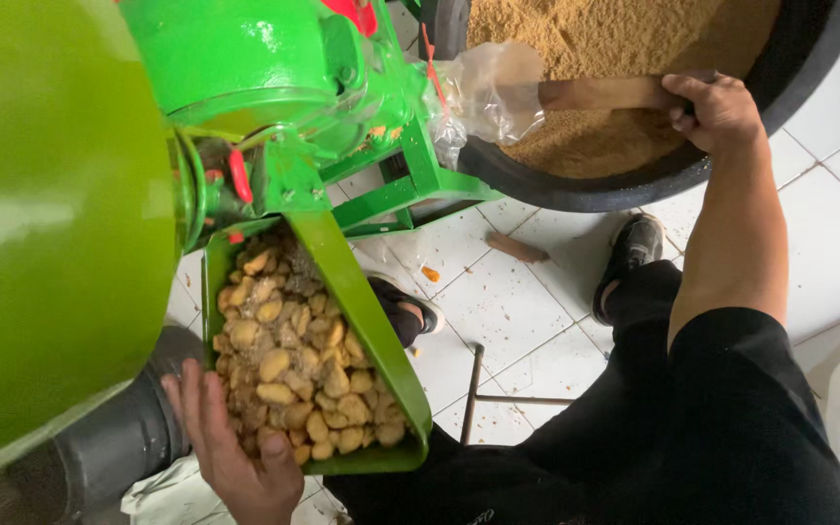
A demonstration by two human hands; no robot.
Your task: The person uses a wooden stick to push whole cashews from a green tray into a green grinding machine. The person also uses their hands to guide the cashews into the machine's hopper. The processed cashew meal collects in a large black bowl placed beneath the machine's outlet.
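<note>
Our left hand [237,449] lies open on yellow chunks [294,360] in the near green tray [357,292]; our right hand [721,112] grips a wooden stick [600,94] in the far black basin [634,185] of brown meal [614,39].

Yellow-brown chunks [294,374] heaped in green feed tray [367,311], lower left; wooden stick [600,93] lying over brown meal, upper right.
</note>
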